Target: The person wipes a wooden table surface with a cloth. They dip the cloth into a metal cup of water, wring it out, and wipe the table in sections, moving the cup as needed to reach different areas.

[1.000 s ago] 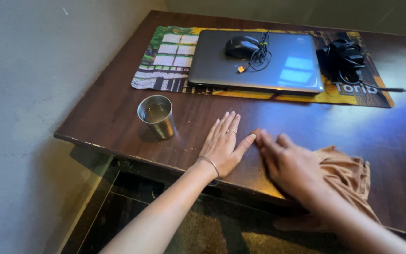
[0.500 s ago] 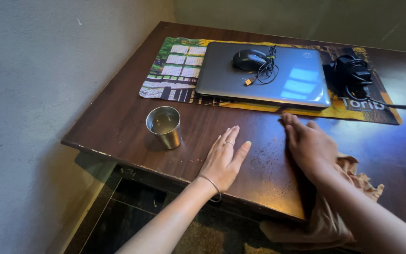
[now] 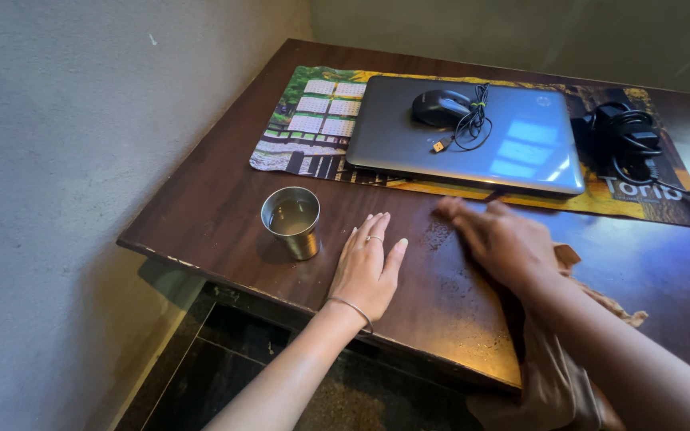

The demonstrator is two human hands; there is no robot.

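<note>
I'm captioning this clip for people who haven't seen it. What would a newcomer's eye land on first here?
First, the two hands on the dark brown wooden table: the left hand lies flat, and the right hand presses on a crumpled tan cloth. Left of them stands a small steel cup. Behind them lies a closed grey laptop carrying a black corded mouse.

We see a steel cup of water standing near the front edge of a dark wooden table. Further back, a closed grey laptop lies on a printed desk mat. On its lid rests a black mouse with its cable bundled beside it. A black charger sits coiled just right of the laptop.
</note>
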